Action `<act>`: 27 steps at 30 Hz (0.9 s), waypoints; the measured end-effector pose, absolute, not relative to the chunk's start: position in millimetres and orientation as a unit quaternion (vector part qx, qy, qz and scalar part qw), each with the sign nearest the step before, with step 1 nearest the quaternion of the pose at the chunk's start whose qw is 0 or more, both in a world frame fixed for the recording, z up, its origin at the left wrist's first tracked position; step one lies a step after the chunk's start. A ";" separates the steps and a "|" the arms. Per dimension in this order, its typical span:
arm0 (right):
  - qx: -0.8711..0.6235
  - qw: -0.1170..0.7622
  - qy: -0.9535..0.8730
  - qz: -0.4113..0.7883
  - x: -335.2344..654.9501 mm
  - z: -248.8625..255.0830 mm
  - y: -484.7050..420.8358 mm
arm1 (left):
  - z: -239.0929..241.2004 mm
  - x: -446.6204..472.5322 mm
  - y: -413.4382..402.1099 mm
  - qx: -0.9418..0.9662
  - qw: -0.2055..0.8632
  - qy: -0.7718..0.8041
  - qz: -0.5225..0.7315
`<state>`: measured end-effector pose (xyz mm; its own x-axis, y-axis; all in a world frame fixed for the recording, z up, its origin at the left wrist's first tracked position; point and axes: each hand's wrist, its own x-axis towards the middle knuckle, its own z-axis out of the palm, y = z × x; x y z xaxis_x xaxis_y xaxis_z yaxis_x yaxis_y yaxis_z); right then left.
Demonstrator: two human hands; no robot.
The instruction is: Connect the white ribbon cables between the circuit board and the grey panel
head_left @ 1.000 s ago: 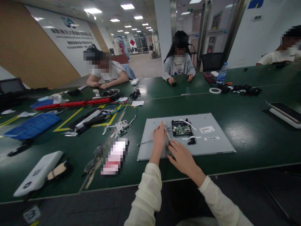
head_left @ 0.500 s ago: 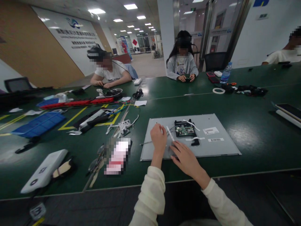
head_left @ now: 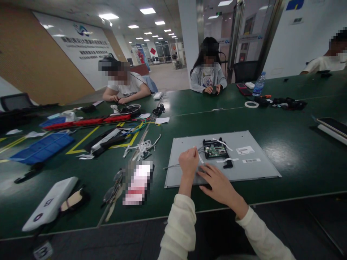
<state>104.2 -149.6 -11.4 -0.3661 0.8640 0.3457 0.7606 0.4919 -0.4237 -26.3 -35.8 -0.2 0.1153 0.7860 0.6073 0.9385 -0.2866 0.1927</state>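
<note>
A grey flat panel [head_left: 255, 169] lies on the green table in front of me. It carries a green circuit board [head_left: 215, 150] in a black bracket, with white tape strips [head_left: 227, 160] across it and thin cables at its left. Over the panel's left half my left hand [head_left: 189, 162] is closed, thumb and fingertips together beside a white strip; what they pinch, if anything, is hidden. My right hand [head_left: 218, 183] lies with fingers spread at the panel's front edge, just below the strip, and holds nothing.
Left of the panel are a phone [head_left: 138, 182], glasses [head_left: 110, 193], a tangle of white strips [head_left: 142, 148], a blue tray [head_left: 40, 147] and a white device [head_left: 50, 204]. A tape roll [head_left: 251, 104] and a bottle [head_left: 258, 85] stand farther off. Two people sit opposite.
My left hand has moved slightly right and nearer to me, now covering part of the white strip. The right hand keeps its spread pose near the front edge. The whole view has shifted a little.
</note>
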 end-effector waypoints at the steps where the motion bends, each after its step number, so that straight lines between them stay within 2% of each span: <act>1: -0.497 0.267 -0.819 0.101 104.4 -10.6 -150.1 | -0.6 -25.6 -36.3 -0.740 0.113 -0.588 -0.306; 11: -0.507 0.280 -0.807 0.111 104.8 -15.3 -147.6 | -1.3 -8.6 -42.1 -0.779 0.088 -0.577 -0.228; 27: -0.494 0.291 -0.814 0.096 106.2 -13.7 -146.4 | 1.4 -14.2 -42.0 -0.775 0.129 -0.577 -0.224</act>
<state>106.2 -146.4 -13.7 -0.3431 0.8595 0.3790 0.7476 0.4941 -0.4438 -14.2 -42.0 1.4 0.2338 0.8362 0.4961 0.9517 -0.3013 0.0592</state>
